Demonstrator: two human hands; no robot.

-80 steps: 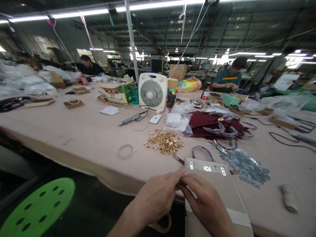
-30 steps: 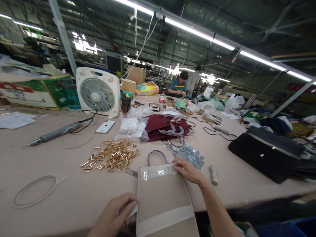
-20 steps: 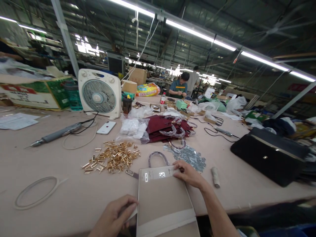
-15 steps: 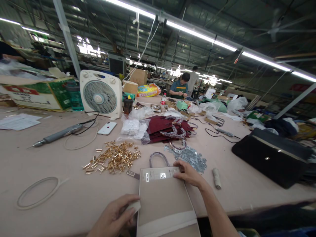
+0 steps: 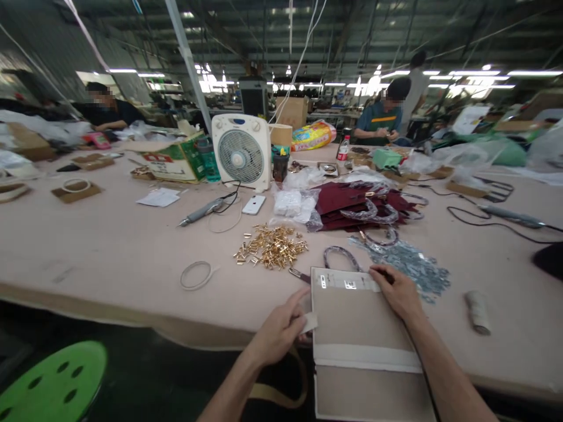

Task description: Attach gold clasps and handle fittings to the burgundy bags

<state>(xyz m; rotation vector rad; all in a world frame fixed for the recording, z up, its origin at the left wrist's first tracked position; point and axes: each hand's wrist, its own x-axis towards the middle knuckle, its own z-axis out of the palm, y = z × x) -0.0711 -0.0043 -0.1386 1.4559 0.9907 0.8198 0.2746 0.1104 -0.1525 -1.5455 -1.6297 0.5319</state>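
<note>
Presently: panel steadied at one corner

The right hand (image 5: 398,295), fingers curled nearly closed, grips the far right corner of a flat beige rectangular panel (image 5: 356,319) between both hands, apparently steadying it. The left hand (image 5: 280,326) pinches a small off-white strip (image 5: 311,322) at the panel's left edge. Presumably for easy reach, loose gold-coloured metal fittings (image 5: 273,248) lie beyond the left hand, thin grey pieces (image 5: 411,266) beyond the right.

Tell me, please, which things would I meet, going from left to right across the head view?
Green stool, white papers, grey corded tool, left hand, beige panel, right hand at the panel's upper right edge, pale roll.
</note>
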